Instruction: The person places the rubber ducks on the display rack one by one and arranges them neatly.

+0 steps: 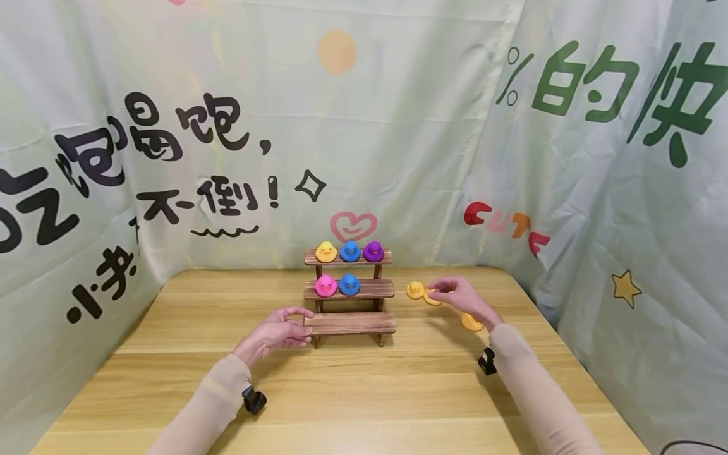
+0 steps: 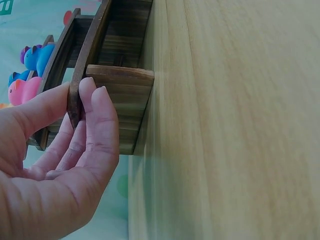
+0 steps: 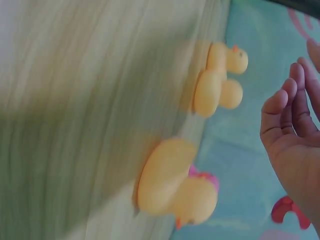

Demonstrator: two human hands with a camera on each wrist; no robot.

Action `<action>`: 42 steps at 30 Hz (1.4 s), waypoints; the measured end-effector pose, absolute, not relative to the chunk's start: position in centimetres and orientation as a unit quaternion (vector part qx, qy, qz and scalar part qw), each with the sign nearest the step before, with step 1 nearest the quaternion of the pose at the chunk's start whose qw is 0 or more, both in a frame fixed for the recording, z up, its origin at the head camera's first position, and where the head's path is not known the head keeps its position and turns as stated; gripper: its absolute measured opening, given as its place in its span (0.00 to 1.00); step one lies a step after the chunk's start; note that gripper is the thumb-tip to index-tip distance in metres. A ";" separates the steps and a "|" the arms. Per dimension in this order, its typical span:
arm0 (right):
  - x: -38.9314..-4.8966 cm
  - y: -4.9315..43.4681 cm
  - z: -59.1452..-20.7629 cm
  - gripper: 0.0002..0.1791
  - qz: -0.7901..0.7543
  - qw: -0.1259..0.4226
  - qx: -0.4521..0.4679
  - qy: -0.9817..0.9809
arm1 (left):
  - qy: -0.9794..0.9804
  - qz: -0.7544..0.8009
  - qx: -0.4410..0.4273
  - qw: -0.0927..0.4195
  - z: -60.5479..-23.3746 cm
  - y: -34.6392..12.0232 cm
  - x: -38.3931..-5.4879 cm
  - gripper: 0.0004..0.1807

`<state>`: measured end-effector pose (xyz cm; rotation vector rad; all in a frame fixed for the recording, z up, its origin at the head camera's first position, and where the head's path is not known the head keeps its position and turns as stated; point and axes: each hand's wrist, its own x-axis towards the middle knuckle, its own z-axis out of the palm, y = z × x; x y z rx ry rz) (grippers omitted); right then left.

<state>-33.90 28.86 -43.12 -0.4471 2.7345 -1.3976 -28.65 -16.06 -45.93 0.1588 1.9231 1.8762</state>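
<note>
My left hand (image 1: pixel 280 330) pinches the left end of the lowest step of a small three-step wooden shelf (image 1: pixel 349 323), thumb on one face and fingers on the other. On the top step sit a yellow duck (image 1: pixel 326 252), a blue duck (image 1: pixel 349 251) and a purple duck (image 1: pixel 373 251). A pink duck (image 1: pixel 326 285) and another blue duck (image 1: pixel 349 284) share the middle step. My right hand (image 3: pixel 295 115) hovers beside two yellow toy ducks (image 3: pixel 207 95) on the table, fingers loosely bent, holding nothing. A third yellow duck (image 3: pixel 165 180), with a pink bow, lies nearer the wrist.
The shelf and loose ducks stand on a light wooden table (image 1: pixel 364 398). Printed cloth (image 1: pixel 398 126) hangs behind the table and along both sides. A black wrist camera (image 1: pixel 254 400) is strapped to the left sleeve, another (image 1: pixel 487 361) to the right.
</note>
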 end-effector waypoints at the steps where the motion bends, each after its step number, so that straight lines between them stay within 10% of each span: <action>1: -34.0 29.3 -43.2 0.22 -0.446 0.018 -0.144 0.883 | 0.697 0.679 0.058 0.224 -45.9 -16.0 -28.7 0.27; 42: -35.4 36.6 -45.3 0.20 -0.391 0.022 -0.090 0.916 | 0.698 0.677 0.066 0.223 -45.9 -16.2 -28.5 0.25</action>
